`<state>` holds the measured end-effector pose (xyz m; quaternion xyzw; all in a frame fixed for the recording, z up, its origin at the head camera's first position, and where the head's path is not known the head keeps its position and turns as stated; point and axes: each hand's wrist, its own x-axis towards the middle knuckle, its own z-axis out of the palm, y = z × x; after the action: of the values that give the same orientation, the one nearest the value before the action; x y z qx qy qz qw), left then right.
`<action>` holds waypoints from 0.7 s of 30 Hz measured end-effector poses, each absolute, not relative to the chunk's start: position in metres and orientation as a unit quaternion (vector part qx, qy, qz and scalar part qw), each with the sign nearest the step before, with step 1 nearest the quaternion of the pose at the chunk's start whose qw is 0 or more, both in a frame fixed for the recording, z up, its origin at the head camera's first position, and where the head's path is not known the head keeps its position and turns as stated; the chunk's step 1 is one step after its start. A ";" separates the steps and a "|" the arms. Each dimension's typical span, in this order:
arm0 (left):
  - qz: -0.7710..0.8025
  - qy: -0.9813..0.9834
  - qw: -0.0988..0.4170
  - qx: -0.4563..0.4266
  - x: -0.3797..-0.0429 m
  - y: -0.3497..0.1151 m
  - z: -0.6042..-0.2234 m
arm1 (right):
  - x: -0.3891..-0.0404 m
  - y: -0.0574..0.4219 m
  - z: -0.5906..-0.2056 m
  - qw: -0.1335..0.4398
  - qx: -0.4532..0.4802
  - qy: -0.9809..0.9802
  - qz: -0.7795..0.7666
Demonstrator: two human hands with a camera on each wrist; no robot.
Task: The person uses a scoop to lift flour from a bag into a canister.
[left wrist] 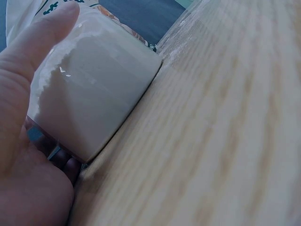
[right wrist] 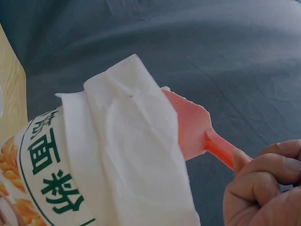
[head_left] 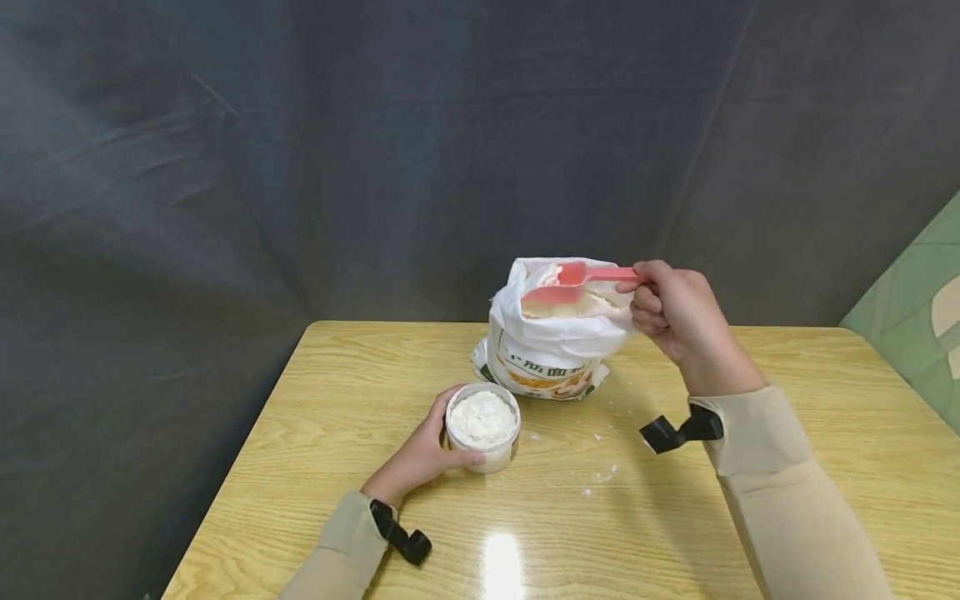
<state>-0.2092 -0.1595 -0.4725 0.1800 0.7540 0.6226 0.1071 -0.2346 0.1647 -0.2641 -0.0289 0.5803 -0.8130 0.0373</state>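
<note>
My right hand (head_left: 671, 312) grips the handle of a pink scoop (head_left: 573, 279), whose bowl carries white flour at the open mouth of a flour bag (head_left: 551, 337). In the right wrist view the bag's folded white rim (right wrist: 136, 141) hides part of the scoop (right wrist: 190, 125). My left hand (head_left: 420, 450) is curled round a clear round tub (head_left: 495, 460) filled with flour (head_left: 482, 418). The tub stands upright on the table, just in front of the bag. From the left wrist view, the thumb lies along the tub's side (left wrist: 99, 80).
A wood-grain table (head_left: 337, 400) lies under everything, with spilled flour specks (head_left: 603, 475) right of the tub. Behind it hangs a dark cloth (head_left: 420, 158). A green patterned surface (head_left: 911, 308) borders the right side.
</note>
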 end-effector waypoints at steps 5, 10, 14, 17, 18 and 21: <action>0.626 0.752 0.103 0.181 -0.209 -0.160 -0.471 | -0.228 0.167 -0.262 0.027 -0.056 0.562 -0.825; 0.622 0.756 0.102 0.178 -0.210 -0.160 -0.470 | -0.221 0.167 -0.260 0.023 -0.080 0.549 -0.831; 0.621 0.756 0.100 0.179 -0.211 -0.160 -0.471 | -0.214 0.166 -0.260 0.023 -0.091 0.543 -0.834; 0.623 0.754 0.101 0.181 -0.211 -0.159 -0.471 | -0.209 0.163 -0.263 0.027 -0.098 0.543 -0.834; 0.623 0.754 0.101 0.182 -0.211 -0.159 -0.471 | -0.207 0.163 -0.264 0.029 -0.100 0.543 -0.833; 0.623 0.753 0.101 0.185 -0.211 -0.159 -0.472 | -0.202 0.160 -0.269 0.035 -0.103 0.542 -0.833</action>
<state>-0.2111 -0.1590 -0.4716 0.1855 0.7530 0.6232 0.1014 -0.2024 0.1596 -0.2687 -0.1029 0.5425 -0.8330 0.0347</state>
